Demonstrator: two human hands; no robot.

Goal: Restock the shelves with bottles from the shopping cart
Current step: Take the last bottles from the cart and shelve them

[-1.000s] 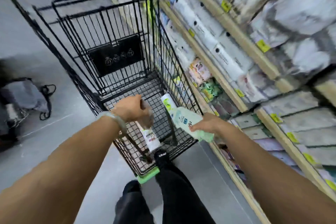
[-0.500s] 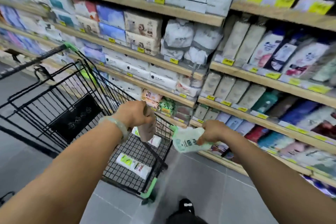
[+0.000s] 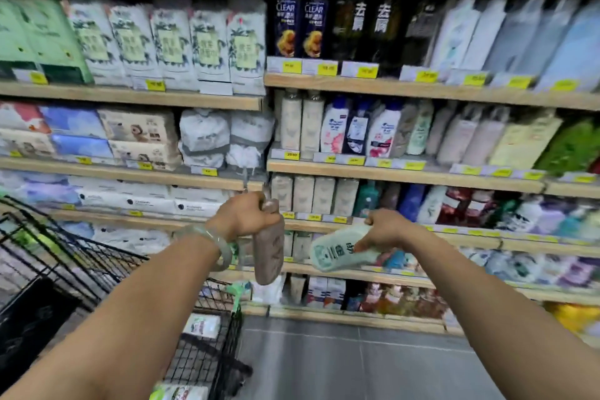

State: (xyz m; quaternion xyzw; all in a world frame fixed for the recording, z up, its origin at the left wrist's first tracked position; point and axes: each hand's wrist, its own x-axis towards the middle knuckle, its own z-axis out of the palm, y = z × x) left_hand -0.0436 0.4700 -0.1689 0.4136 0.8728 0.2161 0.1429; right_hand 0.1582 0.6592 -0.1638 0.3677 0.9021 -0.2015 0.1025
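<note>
The left hand [image 3: 243, 216] grips a brownish bottle [image 3: 268, 252] by its top, hanging down; the right hand [image 3: 386, 229] grips a pale green bottle [image 3: 337, 253] lying sideways just beside it. The shelves [image 3: 389, 174] stand beyond both hands, the shopping cart [image 3: 97, 256] low to their left.

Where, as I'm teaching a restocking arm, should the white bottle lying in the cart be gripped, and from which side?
Grip the white bottle across its middle, coming from straight above: it lies flat on the shopping cart floor and the wire walls block a sideways approach. Its cap end is too blurred to pick out.
</note>
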